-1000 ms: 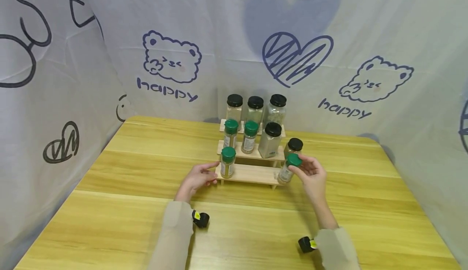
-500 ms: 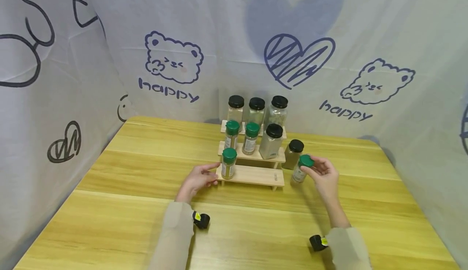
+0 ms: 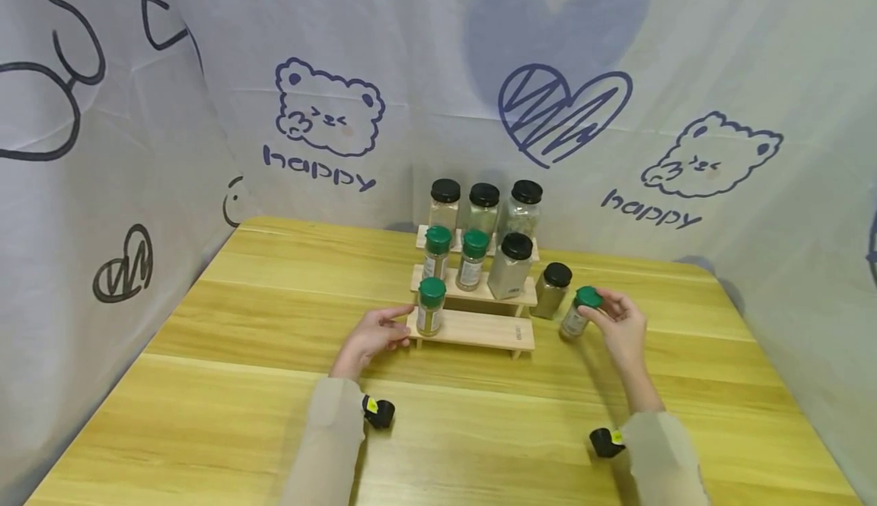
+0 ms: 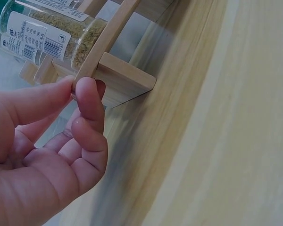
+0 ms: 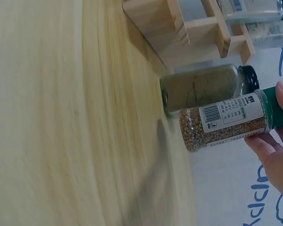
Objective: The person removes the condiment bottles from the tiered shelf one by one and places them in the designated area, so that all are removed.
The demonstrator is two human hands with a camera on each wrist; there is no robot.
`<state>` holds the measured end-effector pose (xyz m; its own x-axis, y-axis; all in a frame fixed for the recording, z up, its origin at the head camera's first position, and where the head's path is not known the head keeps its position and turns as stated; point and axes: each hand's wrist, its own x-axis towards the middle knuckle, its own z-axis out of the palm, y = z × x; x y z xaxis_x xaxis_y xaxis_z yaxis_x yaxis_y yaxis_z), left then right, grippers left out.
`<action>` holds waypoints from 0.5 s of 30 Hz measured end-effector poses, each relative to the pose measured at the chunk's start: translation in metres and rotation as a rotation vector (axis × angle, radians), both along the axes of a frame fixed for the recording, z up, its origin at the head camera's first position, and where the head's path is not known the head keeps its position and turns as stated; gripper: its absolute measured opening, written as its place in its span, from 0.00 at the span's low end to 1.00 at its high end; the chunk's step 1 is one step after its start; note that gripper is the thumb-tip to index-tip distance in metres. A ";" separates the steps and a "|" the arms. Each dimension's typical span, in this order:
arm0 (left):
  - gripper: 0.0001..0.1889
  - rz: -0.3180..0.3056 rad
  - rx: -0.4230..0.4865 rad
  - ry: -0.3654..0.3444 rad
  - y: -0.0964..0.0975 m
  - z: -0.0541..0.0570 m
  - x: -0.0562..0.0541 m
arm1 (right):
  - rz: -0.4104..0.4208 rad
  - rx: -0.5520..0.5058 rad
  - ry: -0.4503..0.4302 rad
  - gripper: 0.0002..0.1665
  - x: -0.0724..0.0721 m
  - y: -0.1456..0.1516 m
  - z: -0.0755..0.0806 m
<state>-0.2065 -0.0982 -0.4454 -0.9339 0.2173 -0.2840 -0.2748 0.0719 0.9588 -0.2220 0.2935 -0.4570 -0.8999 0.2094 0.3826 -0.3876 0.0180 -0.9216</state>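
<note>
My left hand [image 3: 373,336] pinches the left end of the bottom tier of a wooden spice rack [image 3: 479,329] between thumb and index finger. Close by on that tier stands a green-capped spice jar [image 3: 430,310], its label and coarse filling showing in the left wrist view. To the right of the rack, my right hand [image 3: 622,329] grips another green-capped spice jar [image 5: 226,118] by its cap. This jar holds brown granules and has a white barcode label. Just beside it, a black-capped jar [image 3: 551,291] stands upright on the table.
On the middle tier are two green-capped jars [image 3: 473,262] and a black-capped jar [image 3: 511,268]. Three black-capped jars [image 3: 484,205] line the top tier. A printed white curtain [image 3: 452,49] hangs behind the wooden table [image 3: 479,430].
My right hand has carried the green-capped spice jar rightward, from the bottom tier's right end to past the standing black-capped jar. The left hand keeps its hold on the rack.
</note>
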 end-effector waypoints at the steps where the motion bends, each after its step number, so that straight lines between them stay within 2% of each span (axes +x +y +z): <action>1: 0.23 0.000 0.000 -0.001 0.000 0.000 0.000 | -0.019 0.030 -0.023 0.21 0.001 -0.001 0.004; 2: 0.23 0.001 0.001 -0.001 0.000 0.000 0.000 | 0.002 -0.005 -0.017 0.21 -0.003 0.002 0.001; 5: 0.23 0.004 0.004 -0.002 0.000 0.000 0.000 | -0.075 0.044 -0.085 0.21 0.001 -0.004 0.016; 8: 0.23 0.005 0.005 -0.001 0.000 0.000 0.000 | -0.114 0.044 -0.129 0.22 0.001 -0.008 0.026; 9: 0.23 0.005 0.005 -0.002 0.000 0.000 0.000 | -0.144 0.079 -0.160 0.22 0.004 -0.011 0.032; 10: 0.23 0.004 0.004 -0.002 0.000 0.000 0.000 | -0.103 0.042 -0.147 0.22 -0.004 -0.001 0.022; 13: 0.23 -0.001 0.006 -0.003 0.000 0.000 0.000 | -0.136 0.083 -0.183 0.21 -0.007 -0.002 0.025; 15: 0.23 -0.004 0.005 -0.005 0.000 0.001 0.000 | -0.131 0.079 -0.169 0.20 -0.009 -0.001 0.023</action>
